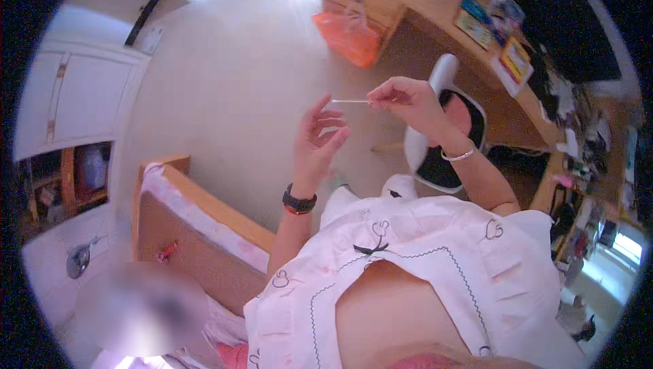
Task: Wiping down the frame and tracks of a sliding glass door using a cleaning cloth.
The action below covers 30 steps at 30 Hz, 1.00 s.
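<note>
Between the fingertips of my right hand (410, 106) is one end of a thin white stick (350, 101), which looks like a cotton swab. It lies nearly level and points towards my left hand (322, 132). That hand is raised with its fingers apart and curved, and holds nothing. Its index fingertip is close to the stick's free end; whether they touch I cannot tell. A dark watch (299, 199) is on my left wrist and a silver bangle (457, 153) on my right. Both hands are in the air above the pale floor (229, 98).
Right of me runs a wooden desk (438, 4) cluttered with small items. An orange plastic bag (349, 37) hangs by its side. Under my right forearm stands a white and black chair (438, 170). A wooden bed frame (219, 195) is at left, and a blurred person (143, 308) lower left.
</note>
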Each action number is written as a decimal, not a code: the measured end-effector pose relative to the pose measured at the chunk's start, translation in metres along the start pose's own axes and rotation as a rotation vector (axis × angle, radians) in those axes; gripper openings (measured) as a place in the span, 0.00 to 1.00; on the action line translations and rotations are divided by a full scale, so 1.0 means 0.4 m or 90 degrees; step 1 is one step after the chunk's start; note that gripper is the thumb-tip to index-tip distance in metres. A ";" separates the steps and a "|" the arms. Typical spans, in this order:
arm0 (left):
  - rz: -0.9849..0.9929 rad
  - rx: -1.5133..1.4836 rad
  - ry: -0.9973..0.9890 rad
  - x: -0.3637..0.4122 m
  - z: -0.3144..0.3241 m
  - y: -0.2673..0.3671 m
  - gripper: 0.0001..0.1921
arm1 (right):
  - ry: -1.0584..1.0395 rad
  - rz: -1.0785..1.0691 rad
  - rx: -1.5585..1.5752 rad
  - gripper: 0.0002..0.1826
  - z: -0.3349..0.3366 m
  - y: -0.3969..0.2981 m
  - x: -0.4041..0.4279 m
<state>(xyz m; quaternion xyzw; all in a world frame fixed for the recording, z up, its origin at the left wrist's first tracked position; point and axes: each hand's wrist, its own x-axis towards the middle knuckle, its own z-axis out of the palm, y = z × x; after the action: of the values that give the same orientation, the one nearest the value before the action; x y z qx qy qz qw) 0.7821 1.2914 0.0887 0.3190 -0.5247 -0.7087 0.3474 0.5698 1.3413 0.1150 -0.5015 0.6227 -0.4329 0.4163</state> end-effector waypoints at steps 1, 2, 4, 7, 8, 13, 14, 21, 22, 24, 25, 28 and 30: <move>0.005 0.003 0.015 0.013 -0.053 0.033 0.25 | -0.015 0.002 0.021 0.05 0.053 -0.023 0.041; 0.014 0.007 0.036 0.027 -0.099 0.054 0.25 | -0.037 0.001 -0.001 0.05 0.098 -0.040 0.082; 0.012 -0.023 0.076 0.065 -0.199 0.045 0.18 | -0.083 -0.002 -0.046 0.06 0.172 -0.069 0.165; -0.008 0.084 0.143 0.143 -0.318 0.057 0.09 | -0.123 -0.064 -0.082 0.05 0.256 -0.057 0.299; -0.011 0.138 0.161 0.175 -0.349 0.061 0.06 | -0.128 -0.076 -0.122 0.05 0.277 -0.068 0.340; -0.014 0.200 0.060 0.403 -0.521 0.047 0.06 | -0.218 -0.105 -0.053 0.03 0.317 -0.042 0.618; -0.025 0.187 0.051 0.462 -0.547 0.095 0.05 | -0.239 -0.037 -0.017 0.02 0.290 -0.042 0.685; 0.336 0.098 -0.160 0.604 -0.951 0.629 0.04 | -0.252 0.028 0.237 0.08 -0.045 -0.446 1.132; 0.385 0.095 -0.178 0.654 -0.971 0.671 0.03 | -0.267 -0.150 0.286 0.08 -0.099 -0.475 1.165; 0.475 0.052 -0.221 0.806 -1.001 0.692 0.03 | -0.564 -0.462 0.277 0.07 -0.235 -0.554 1.230; 0.500 0.063 -0.224 0.866 -1.014 0.715 0.03 | -0.697 -0.587 0.163 0.05 -0.277 -0.602 1.275; 0.546 0.102 -0.233 1.026 -1.060 0.764 0.03 | -0.721 -0.869 -0.172 0.07 -0.342 -0.679 1.370; 0.577 0.093 -0.256 1.162 -1.105 0.783 0.03 | -0.644 -0.903 -0.321 0.09 -0.335 -0.706 1.395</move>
<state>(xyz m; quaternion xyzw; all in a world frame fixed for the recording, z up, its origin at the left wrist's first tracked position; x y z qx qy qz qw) 0.9344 0.6109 0.2416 -0.0600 -0.7153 -0.4955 0.4892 0.4328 0.7734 0.3755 -0.9739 -0.0132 -0.1664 0.1540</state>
